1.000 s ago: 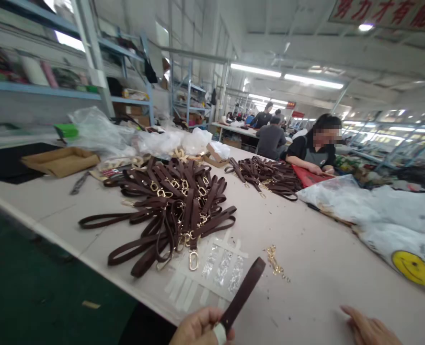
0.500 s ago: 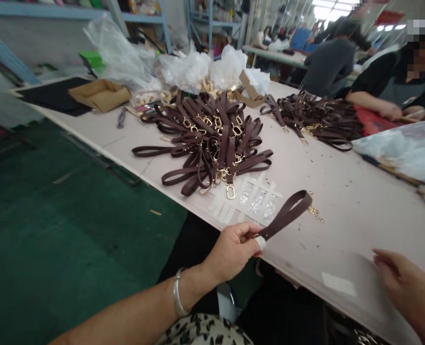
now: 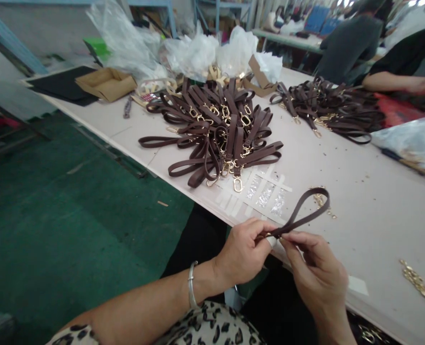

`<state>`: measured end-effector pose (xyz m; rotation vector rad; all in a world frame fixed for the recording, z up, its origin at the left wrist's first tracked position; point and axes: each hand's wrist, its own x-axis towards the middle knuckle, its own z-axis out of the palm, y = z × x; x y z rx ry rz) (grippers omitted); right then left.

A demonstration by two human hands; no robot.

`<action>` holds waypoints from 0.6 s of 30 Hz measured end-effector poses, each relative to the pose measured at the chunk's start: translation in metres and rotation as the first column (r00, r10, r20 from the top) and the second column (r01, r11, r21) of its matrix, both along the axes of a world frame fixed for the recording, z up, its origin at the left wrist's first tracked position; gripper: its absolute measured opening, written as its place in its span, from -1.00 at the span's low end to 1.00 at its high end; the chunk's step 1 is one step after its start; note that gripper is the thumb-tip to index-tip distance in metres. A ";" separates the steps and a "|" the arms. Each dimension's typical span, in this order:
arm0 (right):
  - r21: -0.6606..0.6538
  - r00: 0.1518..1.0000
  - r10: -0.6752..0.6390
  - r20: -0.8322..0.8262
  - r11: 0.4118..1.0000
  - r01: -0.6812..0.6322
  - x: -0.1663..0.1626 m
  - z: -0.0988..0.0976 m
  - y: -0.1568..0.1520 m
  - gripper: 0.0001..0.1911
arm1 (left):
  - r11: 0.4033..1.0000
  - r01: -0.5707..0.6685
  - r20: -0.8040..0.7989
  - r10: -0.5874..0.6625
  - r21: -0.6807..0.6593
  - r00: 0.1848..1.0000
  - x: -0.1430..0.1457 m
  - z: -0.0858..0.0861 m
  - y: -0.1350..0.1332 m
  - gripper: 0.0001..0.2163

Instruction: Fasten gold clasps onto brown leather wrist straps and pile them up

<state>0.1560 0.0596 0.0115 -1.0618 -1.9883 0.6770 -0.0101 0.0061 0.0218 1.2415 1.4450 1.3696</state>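
My left hand (image 3: pixel 243 251) pinches the near end of a dark brown leather strap loop (image 3: pixel 302 211) at the table's front edge; a white band wraps one fingertip. My right hand (image 3: pixel 315 270) meets it from the right, thumb and forefinger pinched on the same end of the strap. The loop sticks out over the white table (image 3: pixel 359 191). A big heap of finished brown straps with gold clasps (image 3: pixel 219 134) lies just beyond, with strips of clear tape (image 3: pixel 258 194) stuck to the table in front of it.
A second heap of straps (image 3: pixel 330 108) lies farther right, by another person's arm (image 3: pixel 399 84). Loose gold hardware (image 3: pixel 419 285) sits at the right. Plastic bags (image 3: pixel 198 52) and a cardboard tray (image 3: pixel 106 84) stand at the back. Green floor (image 3: pixel 54 201) lies to the left.
My right hand has moved left from the table's edge and taken hold of the strap end beside my left hand. The view tilted down a little more.
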 end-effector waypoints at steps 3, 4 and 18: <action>0.044 1.000 0.008 -0.007 0.999 -0.008 0.000 0.000 -0.001 -0.89 | 0.998 -0.002 -0.096 0.009 0.069 0.995 -0.002 0.001 -0.002 -0.81; 0.066 1.000 0.018 -0.015 0.998 -0.017 0.000 0.001 -0.002 -0.90 | 0.997 0.002 -0.105 0.006 0.077 0.994 -0.002 0.001 -0.002 -0.80; -0.061 0.963 -0.093 -0.255 0.995 0.080 -0.008 -0.003 -0.015 -0.83 | 0.982 0.046 -0.252 0.001 0.181 0.968 0.003 -0.001 -0.008 -0.76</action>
